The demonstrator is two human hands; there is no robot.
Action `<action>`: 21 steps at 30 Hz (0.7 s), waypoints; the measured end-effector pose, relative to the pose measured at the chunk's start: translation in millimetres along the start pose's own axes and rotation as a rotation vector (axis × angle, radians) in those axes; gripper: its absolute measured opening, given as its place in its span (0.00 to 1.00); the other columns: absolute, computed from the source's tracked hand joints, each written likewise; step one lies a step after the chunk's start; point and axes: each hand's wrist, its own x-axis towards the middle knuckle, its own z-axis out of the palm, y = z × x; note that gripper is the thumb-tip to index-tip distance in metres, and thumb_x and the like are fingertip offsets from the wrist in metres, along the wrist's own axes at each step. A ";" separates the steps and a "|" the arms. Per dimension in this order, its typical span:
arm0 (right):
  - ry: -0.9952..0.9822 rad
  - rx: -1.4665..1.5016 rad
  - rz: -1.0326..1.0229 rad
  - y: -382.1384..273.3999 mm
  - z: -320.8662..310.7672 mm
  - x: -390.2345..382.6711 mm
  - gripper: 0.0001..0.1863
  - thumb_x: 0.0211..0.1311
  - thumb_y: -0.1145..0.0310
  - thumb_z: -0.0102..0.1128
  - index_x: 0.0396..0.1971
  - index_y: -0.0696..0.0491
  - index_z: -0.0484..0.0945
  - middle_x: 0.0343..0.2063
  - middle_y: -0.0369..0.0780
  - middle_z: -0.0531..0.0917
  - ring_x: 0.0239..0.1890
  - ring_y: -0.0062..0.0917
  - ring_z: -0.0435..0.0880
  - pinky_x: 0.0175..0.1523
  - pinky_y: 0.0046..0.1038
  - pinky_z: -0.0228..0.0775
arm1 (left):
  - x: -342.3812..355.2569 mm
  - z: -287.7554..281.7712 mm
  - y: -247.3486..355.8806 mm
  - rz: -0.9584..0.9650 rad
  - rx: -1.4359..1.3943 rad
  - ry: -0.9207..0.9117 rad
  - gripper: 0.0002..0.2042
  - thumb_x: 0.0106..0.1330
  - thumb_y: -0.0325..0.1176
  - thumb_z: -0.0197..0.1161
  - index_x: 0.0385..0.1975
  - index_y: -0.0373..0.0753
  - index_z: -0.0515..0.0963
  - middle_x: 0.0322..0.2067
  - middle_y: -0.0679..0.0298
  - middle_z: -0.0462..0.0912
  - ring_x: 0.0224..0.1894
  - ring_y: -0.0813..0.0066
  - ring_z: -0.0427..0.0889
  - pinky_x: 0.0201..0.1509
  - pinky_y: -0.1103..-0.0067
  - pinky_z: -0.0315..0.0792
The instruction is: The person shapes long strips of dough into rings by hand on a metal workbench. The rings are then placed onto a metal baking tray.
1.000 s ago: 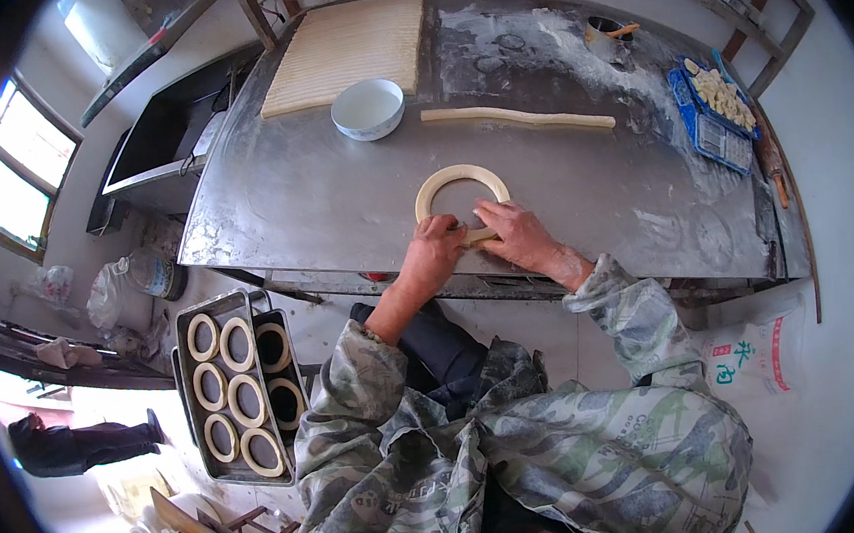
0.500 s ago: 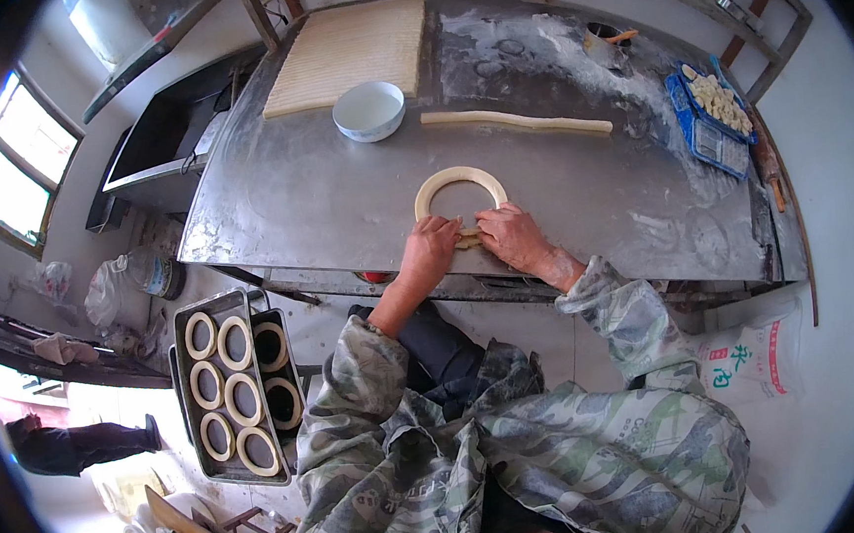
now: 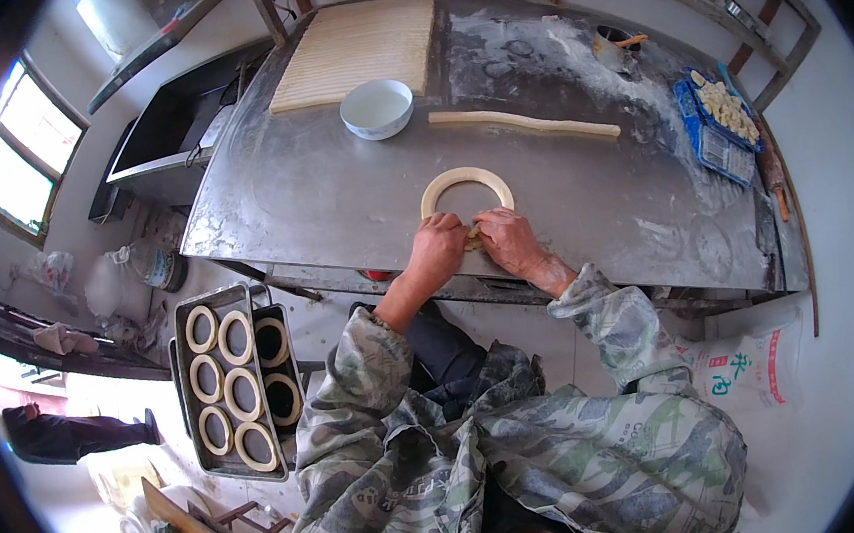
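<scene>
So I'm using the white bowl on the metal bench as the reference point here. The dough ring lies flat on the bench, nearer the person than the bowl and a bit to its right. Both hands are on the ring's near side: left hand and right hand sit close beside each other, fingers curled in, each grip pinching dough, with a scrap of it poking out between them.

Rest of the setup: a long dough rope stretches off to the right of the bowl, and a sheet of dough strips lies just behind it. Way over to the right of the bowl there's a blue scale loaded with dough pieces, plus a rolling pin further out. A metal cup is right of the bowl and further back. Down to the bowl's left, below the bench top, a tray has six more rings in it.
</scene>
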 end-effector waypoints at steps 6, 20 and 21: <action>0.030 0.095 0.037 -3.3 4.2 0.1 0.07 0.62 0.73 0.54 0.33 0.60 0.80 0.42 0.46 0.85 0.43 0.42 0.83 0.48 0.39 0.77 | 1.2 6.9 -0.3 -0.029 -0.024 0.066 0.04 0.60 0.32 0.62 0.29 0.42 0.82 0.32 0.62 0.79 0.39 0.58 0.80 0.44 0.64 0.74; -0.069 0.059 0.152 -14.6 -6.2 7.1 0.08 0.63 0.71 0.55 0.36 0.59 0.81 0.40 0.48 0.84 0.41 0.47 0.82 0.48 0.44 0.75 | 10.5 10.6 10.3 -0.190 0.031 0.032 0.05 0.58 0.36 0.65 0.29 0.43 0.84 0.35 0.64 0.83 0.42 0.59 0.82 0.44 0.65 0.78; -0.062 -0.019 0.188 -17.0 -9.6 7.1 0.09 0.65 0.69 0.56 0.38 0.58 0.81 0.40 0.47 0.84 0.42 0.46 0.82 0.49 0.43 0.75 | 11.9 11.7 9.2 -0.155 0.023 0.038 0.05 0.57 0.36 0.65 0.28 0.43 0.84 0.35 0.64 0.83 0.42 0.60 0.82 0.44 0.66 0.78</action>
